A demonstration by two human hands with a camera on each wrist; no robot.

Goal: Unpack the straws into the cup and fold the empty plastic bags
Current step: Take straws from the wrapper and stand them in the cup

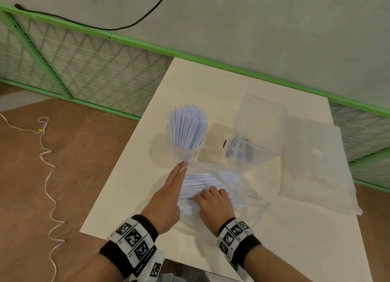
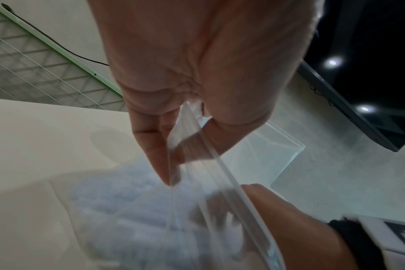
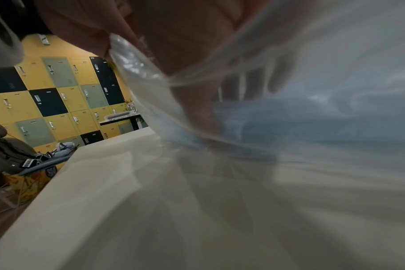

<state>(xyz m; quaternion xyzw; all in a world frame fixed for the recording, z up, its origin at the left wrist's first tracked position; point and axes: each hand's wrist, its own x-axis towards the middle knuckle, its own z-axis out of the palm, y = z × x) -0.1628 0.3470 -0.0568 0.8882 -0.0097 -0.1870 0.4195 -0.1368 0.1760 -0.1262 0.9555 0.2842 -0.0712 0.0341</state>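
Note:
A clear cup (image 1: pixel 183 153) packed with upright white straws (image 1: pixel 186 125) stands mid-table. In front of it lies a clear zip bag (image 1: pixel 237 183) still holding a bundle of straws (image 1: pixel 201 181). My left hand (image 1: pixel 182 165) pinches the bag's open rim (image 2: pixel 210 155) between thumb and fingers and lifts it beside the cup's base. My right hand (image 1: pixel 211 194) reaches inside the bag, fingers curled round the bundle. In the right wrist view those fingers (image 3: pixel 252 82) show through the plastic (image 3: pixel 150 87) on the bluish straws (image 3: pixel 289 118).
A clear plastic box (image 1: pixel 261 123) with a dark item inside stands right of the cup. A flat pile of clear bags (image 1: pixel 316 161) lies at the table's right side. The table's left edge (image 1: pixel 118 165) is close to my left hand. A green mesh fence (image 1: pixel 84 70) runs behind.

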